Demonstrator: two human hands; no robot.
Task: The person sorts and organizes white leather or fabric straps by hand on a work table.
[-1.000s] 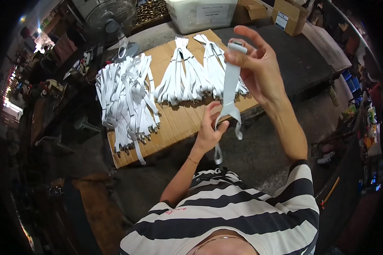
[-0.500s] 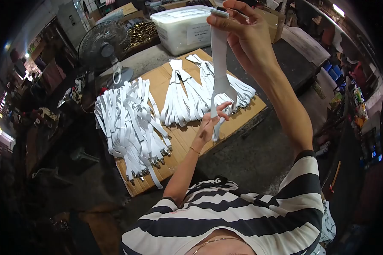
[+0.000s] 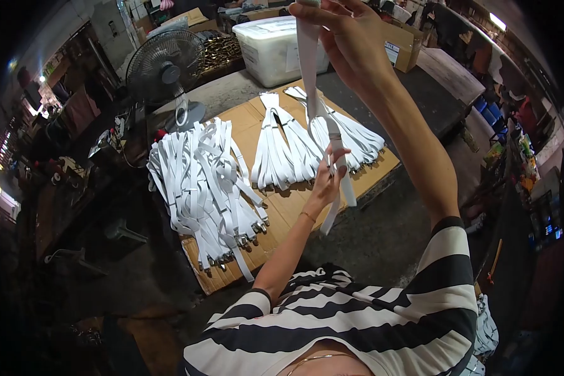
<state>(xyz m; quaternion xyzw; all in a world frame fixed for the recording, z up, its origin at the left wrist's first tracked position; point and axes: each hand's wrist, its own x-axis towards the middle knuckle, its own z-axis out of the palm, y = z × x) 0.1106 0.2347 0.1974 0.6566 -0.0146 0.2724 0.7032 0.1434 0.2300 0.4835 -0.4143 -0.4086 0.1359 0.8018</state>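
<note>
The right hand [image 3: 356, 39] grips a white strap [image 3: 308, 62] near its top; the left hand [image 3: 327, 182], lower, holds it between curled fingers. Beyond the strap's hanging ends, a strap heap [image 3: 197, 188] and tied bundles [image 3: 286, 160] lie on cardboard [image 3: 247, 125]; farther back stand a fan [image 3: 169, 72] and plastic tub [image 3: 272, 59].

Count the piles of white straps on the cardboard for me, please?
3: a loose pile on the left, a fanned bunch in the middle and another bunch on the right, partly hidden behind the held strap. More could be hidden there.
</note>
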